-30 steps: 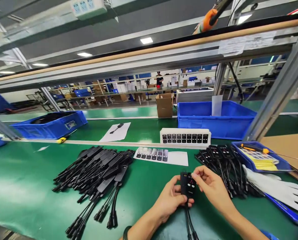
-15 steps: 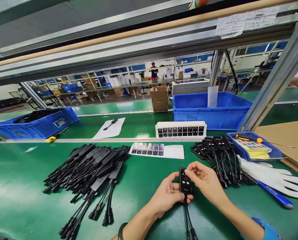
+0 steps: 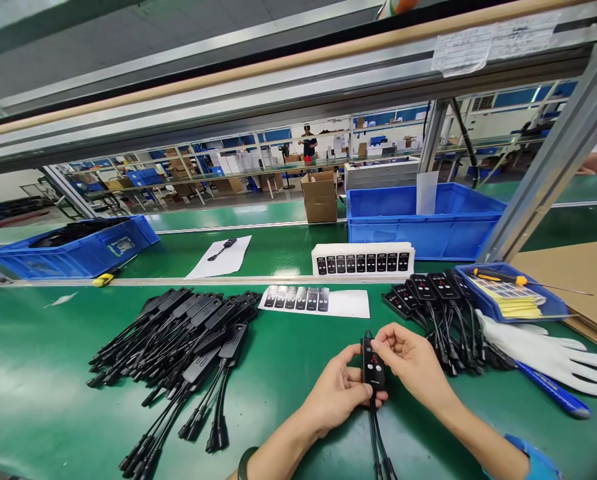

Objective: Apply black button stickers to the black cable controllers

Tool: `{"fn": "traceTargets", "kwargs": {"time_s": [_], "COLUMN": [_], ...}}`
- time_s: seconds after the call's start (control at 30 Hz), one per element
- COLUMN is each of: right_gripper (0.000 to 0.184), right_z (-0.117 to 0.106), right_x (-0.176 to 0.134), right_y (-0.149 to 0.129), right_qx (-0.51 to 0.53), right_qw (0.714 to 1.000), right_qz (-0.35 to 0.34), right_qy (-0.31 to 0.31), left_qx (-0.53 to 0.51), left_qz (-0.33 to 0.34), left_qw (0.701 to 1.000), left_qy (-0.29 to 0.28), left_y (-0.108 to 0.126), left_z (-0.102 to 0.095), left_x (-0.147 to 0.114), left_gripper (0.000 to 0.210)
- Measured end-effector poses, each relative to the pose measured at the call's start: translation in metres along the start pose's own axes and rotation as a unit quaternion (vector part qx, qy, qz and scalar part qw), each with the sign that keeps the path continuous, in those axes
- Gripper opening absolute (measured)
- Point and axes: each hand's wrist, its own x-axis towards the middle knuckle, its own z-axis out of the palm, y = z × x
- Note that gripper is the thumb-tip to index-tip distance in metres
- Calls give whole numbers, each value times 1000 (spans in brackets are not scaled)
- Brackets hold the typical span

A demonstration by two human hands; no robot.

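Your left hand (image 3: 335, 393) holds the black controller (image 3: 373, 377) over the green table (image 3: 273, 400), thumb near its lower end, its cables (image 3: 373, 420) running toward you. Your right hand (image 3: 411, 360) has thumb and fingertips drawn narrow at the controller's upper right edge; whether they pinch anything is hidden. Beyond lies a white sheet (image 3: 348, 304) with labels (image 3: 291, 297). On your left sits a heap of controllers (image 3: 178, 333); on your right, a smaller pile (image 3: 434, 287) beside a white glove (image 3: 538, 348).
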Motion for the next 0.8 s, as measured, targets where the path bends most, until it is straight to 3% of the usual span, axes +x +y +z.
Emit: {"fn": "traceTargets", "kwargs": {"time_s": [0.27,0.5,0.63,0.8], "right_gripper": [29,33,31,69], "right_z": [1,-4,1,15], "right_x": [0,3,3,-7], "right_y": [4,8,15,10], "right_qx": [-9,-109,-95,-54], "right_qw": [1000,994,994,986], "right_qz": [3,-15,-8,-20], "right_qy": [4,28,-63,-155], "left_qx": [10,-5,-38,-67], "left_qz": [2,8,4,41], "left_qw": [1000,1000,999,996], "left_qy": [7,8,15,48], "left_y": [1,4,7,11], "left_z": [2,1,-1,-5], "left_x": [0,-2,-1,2], "left_gripper": [56,52,47,33]}}
